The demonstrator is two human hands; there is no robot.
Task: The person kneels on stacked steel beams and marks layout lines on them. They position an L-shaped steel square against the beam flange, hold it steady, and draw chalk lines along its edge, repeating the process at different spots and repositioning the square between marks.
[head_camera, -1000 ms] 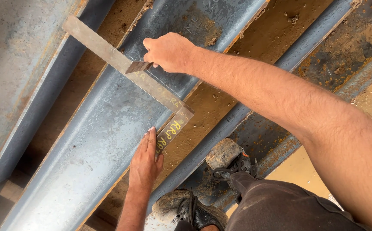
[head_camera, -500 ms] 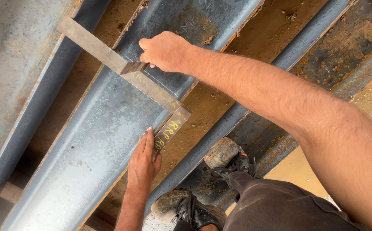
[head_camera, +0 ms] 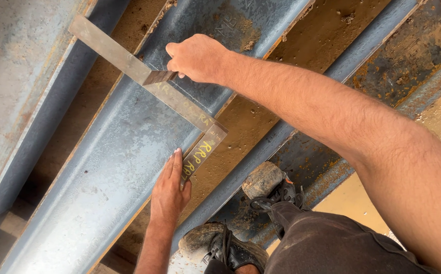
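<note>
A metal try square point(head_camera: 129, 63) lies across the top of a long grey steel beam point(head_camera: 93, 172), its long blade pointing up-left and its short stock point(head_camera: 202, 152), marked with yellow writing, hanging at the beam's right edge. My left hand point(head_camera: 169, 190) lies flat with fingers together against the stock, pressing it to the beam's edge. My right hand point(head_camera: 197, 58) is closed around a small dark flat marking tool point(head_camera: 159, 77) whose tip touches the beam right beside the blade.
Further steel beams run parallel at the far left point(head_camera: 12, 101) and at the right point(head_camera: 383, 66), with rusty brown webs between. My two dusty boots point(head_camera: 266, 182) stand on the lower flange below. Sandy ground point(head_camera: 352, 203) shows at the lower right.
My right hand has slid slightly up along the blade with the marking tool. The square and my left hand have stayed in place.
</note>
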